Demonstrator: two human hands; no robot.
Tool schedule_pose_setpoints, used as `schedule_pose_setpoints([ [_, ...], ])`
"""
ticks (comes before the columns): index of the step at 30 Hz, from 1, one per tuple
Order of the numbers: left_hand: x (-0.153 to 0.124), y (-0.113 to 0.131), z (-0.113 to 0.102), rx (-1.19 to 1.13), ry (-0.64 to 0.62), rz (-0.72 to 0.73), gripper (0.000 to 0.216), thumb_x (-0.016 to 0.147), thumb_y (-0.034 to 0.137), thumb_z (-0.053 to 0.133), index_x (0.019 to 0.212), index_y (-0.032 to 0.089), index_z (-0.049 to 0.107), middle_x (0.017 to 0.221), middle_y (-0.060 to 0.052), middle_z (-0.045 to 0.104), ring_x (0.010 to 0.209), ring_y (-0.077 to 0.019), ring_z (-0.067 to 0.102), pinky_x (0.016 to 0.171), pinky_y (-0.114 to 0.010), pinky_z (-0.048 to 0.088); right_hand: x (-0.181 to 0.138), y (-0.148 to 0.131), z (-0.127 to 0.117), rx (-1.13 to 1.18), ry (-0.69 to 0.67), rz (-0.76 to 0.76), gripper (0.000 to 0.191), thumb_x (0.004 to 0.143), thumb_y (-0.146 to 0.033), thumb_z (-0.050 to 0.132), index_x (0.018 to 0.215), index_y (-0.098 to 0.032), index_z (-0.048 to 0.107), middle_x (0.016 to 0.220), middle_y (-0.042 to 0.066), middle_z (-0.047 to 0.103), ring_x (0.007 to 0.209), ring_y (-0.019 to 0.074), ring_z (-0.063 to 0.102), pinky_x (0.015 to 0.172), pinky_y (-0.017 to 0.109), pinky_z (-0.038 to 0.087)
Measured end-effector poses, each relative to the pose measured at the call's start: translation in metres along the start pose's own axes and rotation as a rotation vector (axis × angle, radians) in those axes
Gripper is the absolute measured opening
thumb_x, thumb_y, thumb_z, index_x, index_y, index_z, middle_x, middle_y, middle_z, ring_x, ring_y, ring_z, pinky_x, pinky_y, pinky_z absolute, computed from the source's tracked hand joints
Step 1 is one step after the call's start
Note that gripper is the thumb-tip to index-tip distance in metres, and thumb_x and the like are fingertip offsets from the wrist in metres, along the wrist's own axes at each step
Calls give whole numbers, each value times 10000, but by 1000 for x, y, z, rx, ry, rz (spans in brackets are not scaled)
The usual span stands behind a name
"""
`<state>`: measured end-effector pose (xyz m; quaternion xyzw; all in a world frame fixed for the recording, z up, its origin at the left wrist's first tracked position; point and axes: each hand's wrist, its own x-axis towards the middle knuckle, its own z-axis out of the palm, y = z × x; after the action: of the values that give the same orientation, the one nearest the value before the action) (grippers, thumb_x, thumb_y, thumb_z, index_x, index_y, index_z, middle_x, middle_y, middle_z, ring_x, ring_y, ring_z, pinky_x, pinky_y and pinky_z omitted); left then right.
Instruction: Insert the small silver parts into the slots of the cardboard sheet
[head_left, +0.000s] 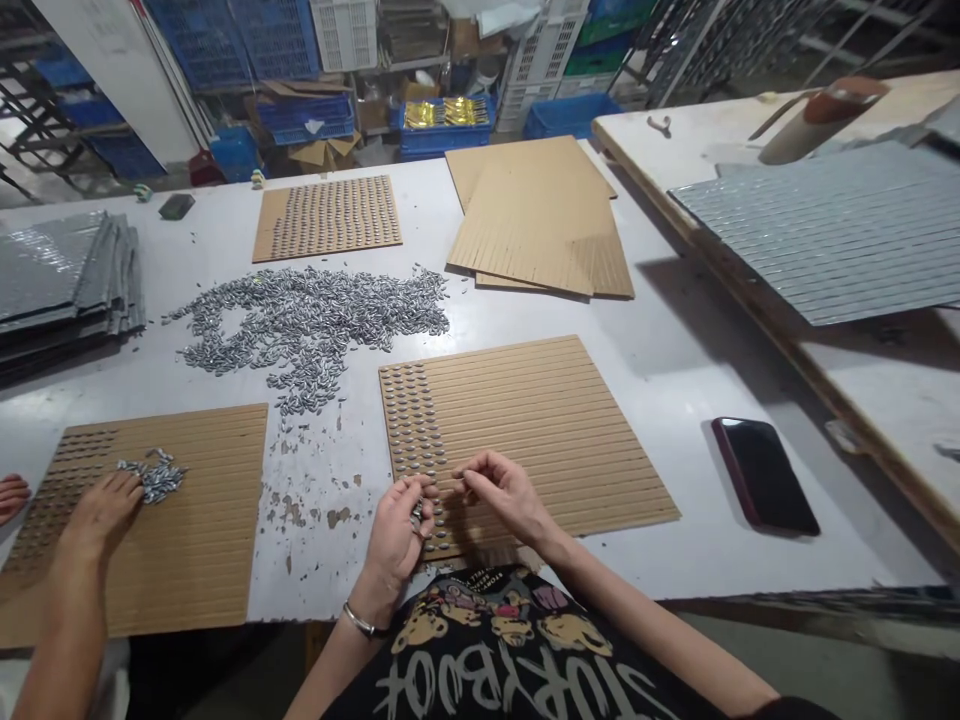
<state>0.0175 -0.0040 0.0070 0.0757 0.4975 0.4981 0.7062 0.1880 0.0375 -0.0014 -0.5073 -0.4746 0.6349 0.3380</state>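
Spanning the view, a grey work table (675,360) carries all listed items.

Slotted cardboard board (540,430): lies flat before the person, its left columns filled with small silver oval pieces (411,420).

Loose heap of silver pieces (307,320): beyond the board, spread on the table.

Dark phone (765,475): right of the board, apart from it.

Left hand (397,535): curled, fingers closed around several silver pieces, resting on the board's near edge.

Right hand (506,490): fingers bent, thumb and forefinger pinched together on what appears to be one piece, just beside the left hand, over the board.

A co-worker's hand (101,510): on a neighbouring board (187,520), touching a small cluster of pieces.
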Motion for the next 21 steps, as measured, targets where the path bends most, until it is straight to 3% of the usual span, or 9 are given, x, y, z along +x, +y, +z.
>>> schedule_pose_setpoints([
  [4, 2, 15, -17, -36, 29, 52, 333, 725, 334, 726, 942, 132, 575, 794, -63, 642, 552, -67, 477, 415, -162, 311, 11, 4, -15, -116, -27, 5, 202, 831, -376, 565, 864, -177, 569, 632, -13, 607, 497, 131, 552, 505, 249, 463],
  [8, 0, 27, -23, 64, 69, 165, 295, 800, 424, 650, 907, 191, 505, 762, -32, 651, 499, -72, 466, 388, -169, 302, 18, 4, -11, -456, -116, -172, 186, 874, -299, 507, 921, -186, 648, 819, 26, 670, 725, 162, 616, 688, 276, 483],
  [14, 2, 24, -20, 168, 100, 147, 344, 762, 483, 672, 845, 177, 541, 668, 11, 613, 397, -38, 394, 329, -152, 211, 25, 4, 6, -780, -110, -182, 163, 900, -219, 504, 895, -187, 664, 831, 47, 655, 777, 173, 593, 734, 273, 447],
  [17, 4, 20, -21, 158, 141, 128, 368, 703, 457, 737, 851, 139, 625, 579, 47, 519, 380, -15, 329, 327, -151, 173, 27, 4, 8, -823, -125, -239, 192, 928, -209, 480, 903, -195, 670, 865, 58, 646, 808, 175, 591, 746, 266, 435],
  [21, 2, 18, -20, 87, 93, 129, 399, 652, 371, 795, 930, 110, 681, 695, -2, 563, 518, -39, 443, 402, -148, 302, 25, 3, 5, -763, -96, -258, 124, 902, -173, 505, 880, -179, 627, 830, 42, 645, 779, 168, 587, 729, 252, 426],
])
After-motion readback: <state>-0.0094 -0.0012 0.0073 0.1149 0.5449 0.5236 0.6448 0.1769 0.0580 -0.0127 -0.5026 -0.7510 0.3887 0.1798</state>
